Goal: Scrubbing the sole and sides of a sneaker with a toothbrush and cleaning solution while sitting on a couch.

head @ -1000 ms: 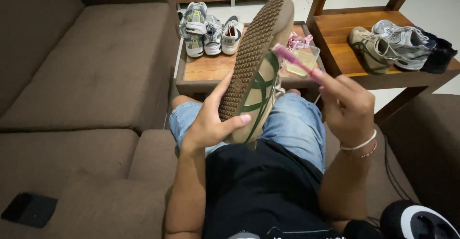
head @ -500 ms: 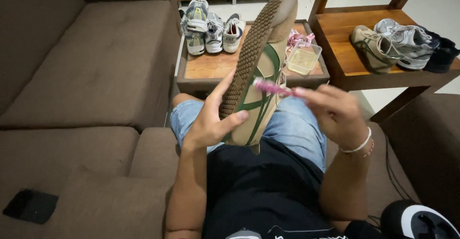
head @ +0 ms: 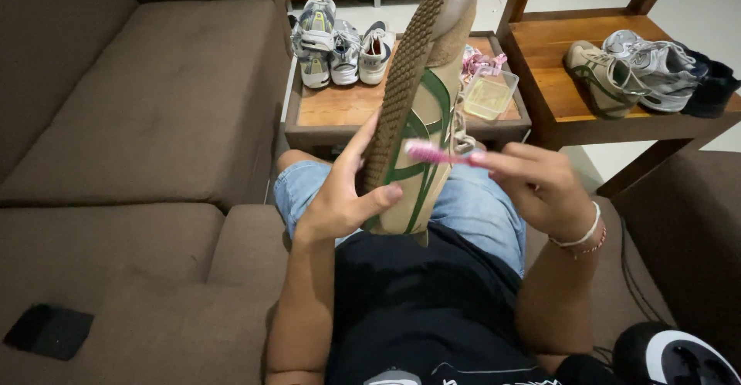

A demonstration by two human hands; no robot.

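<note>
The beige sneaker with green stripes [head: 421,115] stands nearly on end over the person's lap, heel down and toe up, its studded brown sole turned to the left and its striped side to the right. The left hand [head: 340,196] grasps it at the heel end, fingers spread along the sole and thumb pressed on the side panel. The right hand [head: 540,184] pinches a pink toothbrush [head: 434,154], whose head lies against the green stripes at mid-shoe. As I judge it, the hold is the weak point: one hand carries a long shoe by its low end, so a hard push of the brush could lever the toe away or twist the heel out of the palm, and the shoe could drop onto the denim shorts [head: 475,207] or the brown sofa [head: 147,138]. A wet or soapy brush could also flick drops onto the black shirt [head: 417,308] and the cushions; whether the bristles are wet cannot be told. Just beyond the toe, a small clear tub of yellowish liquid [head: 488,93] sits on the low wooden table [head: 340,107], next to a bundle of pink laces; a swing of the shoe forward could tip it. Three grey sneakers [head: 340,42] stand on the same table, and more pairs [head: 641,69] rest on the wooden bench to the right, well apart from the hands.
</note>
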